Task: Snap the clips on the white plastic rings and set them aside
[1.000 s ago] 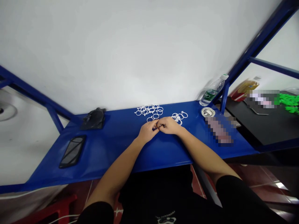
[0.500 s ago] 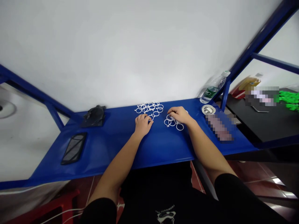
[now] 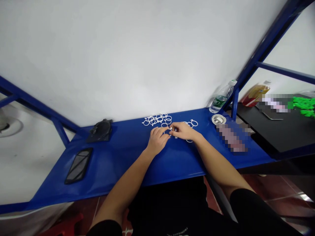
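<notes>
My left hand (image 3: 157, 141) and my right hand (image 3: 184, 131) meet above the middle of the table. Between their fingertips is a white ring (image 3: 164, 132) with a small tab, and both hands pinch it. Behind my left hand, against the wall, lies a loose pile of white rings (image 3: 154, 120), thin and overlapping, some with little knobs on the rim. More white rings (image 3: 194, 123) lie around my right hand, which partly covers them.
On the blue table (image 3: 118, 160) a phone (image 3: 78, 165) and a black plastic bag (image 3: 100, 130) lie to the left. At the right stand a water bottle (image 3: 222, 96) and a round roll (image 3: 218, 119). Blue metal bars (image 3: 235, 105) frame both ends.
My right hand has moved left from the nearby rings to meet my left hand. My left hand has shifted slightly right, and a ring is now held between both.
</notes>
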`<state>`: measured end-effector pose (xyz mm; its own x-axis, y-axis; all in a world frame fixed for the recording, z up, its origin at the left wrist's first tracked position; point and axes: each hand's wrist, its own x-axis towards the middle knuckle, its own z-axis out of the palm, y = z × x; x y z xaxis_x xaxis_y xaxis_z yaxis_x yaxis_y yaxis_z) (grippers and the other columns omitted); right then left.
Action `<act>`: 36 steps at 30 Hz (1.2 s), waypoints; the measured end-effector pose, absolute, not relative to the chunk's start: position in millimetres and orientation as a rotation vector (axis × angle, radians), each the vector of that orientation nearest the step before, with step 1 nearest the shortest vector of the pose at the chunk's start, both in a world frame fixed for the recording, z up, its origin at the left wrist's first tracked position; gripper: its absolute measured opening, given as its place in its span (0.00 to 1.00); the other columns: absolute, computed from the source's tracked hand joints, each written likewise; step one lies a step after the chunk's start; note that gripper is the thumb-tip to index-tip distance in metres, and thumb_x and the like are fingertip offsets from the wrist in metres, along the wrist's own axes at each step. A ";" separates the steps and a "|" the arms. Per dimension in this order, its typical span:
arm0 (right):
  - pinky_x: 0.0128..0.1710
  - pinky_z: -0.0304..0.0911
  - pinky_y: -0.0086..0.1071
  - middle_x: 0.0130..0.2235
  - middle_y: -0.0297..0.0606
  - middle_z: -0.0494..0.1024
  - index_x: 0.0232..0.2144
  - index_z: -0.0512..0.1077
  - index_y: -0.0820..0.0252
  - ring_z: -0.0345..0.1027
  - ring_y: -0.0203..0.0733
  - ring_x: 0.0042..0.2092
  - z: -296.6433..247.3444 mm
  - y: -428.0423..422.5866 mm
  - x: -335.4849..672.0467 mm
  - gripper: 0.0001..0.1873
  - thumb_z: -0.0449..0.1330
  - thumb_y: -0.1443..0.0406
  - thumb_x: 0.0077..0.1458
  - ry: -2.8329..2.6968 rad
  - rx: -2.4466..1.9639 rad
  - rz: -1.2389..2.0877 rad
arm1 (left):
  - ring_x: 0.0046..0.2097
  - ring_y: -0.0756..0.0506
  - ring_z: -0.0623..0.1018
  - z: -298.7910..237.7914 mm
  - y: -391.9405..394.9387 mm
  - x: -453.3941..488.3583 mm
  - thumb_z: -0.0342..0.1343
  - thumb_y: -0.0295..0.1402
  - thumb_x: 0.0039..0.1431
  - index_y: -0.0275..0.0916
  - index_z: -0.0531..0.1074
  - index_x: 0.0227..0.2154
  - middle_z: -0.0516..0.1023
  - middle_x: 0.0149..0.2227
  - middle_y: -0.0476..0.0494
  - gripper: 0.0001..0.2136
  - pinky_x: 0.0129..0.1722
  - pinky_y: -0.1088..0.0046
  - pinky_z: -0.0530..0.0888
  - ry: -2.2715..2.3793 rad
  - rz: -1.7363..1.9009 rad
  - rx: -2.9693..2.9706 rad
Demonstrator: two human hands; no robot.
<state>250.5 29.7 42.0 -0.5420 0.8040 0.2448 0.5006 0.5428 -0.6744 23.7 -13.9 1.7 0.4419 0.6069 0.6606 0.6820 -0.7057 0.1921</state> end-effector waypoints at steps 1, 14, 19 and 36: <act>0.32 0.60 0.29 0.32 0.34 0.81 0.37 0.77 0.61 0.70 0.36 0.30 42.1 27.5 247.6 0.06 0.63 0.64 0.60 -2.269 -1.036 0.755 | 0.57 0.39 0.78 1.8 -15.3 25.4 0.58 0.33 0.71 0.44 0.79 0.37 0.81 0.57 0.41 0.07 0.63 0.50 0.69 -1.139 -1.106 -2.587; 0.36 0.61 0.32 0.31 0.36 0.78 0.32 0.74 0.60 0.70 0.41 0.33 46.6 24.9 244.7 0.11 0.52 0.68 0.61 -2.302 -0.859 0.727 | 0.58 0.39 0.78 0.4 -14.6 22.5 0.56 0.33 0.72 0.43 0.80 0.38 0.80 0.59 0.41 0.08 0.59 0.52 0.74 -1.102 -1.080 -2.674; 0.34 0.58 0.31 0.28 0.33 0.74 0.28 0.70 0.58 0.66 0.39 0.31 44.4 25.1 244.0 0.09 0.52 0.68 0.58 -2.275 -0.857 0.757 | 0.56 0.40 0.79 0.4 -14.8 23.6 0.55 0.32 0.73 0.43 0.79 0.38 0.80 0.59 0.41 0.09 0.57 0.54 0.75 -1.047 -1.086 -2.654; 0.37 0.63 0.31 0.30 0.36 0.81 0.29 0.78 0.60 0.72 0.40 0.32 46.9 30.6 251.3 0.14 0.52 0.70 0.56 -2.299 -0.956 0.776 | 0.58 0.38 0.78 -6.1 -11.0 26.0 0.59 0.32 0.69 0.45 0.81 0.50 0.76 0.61 0.38 0.10 0.54 0.55 0.77 -0.948 -1.092 -2.688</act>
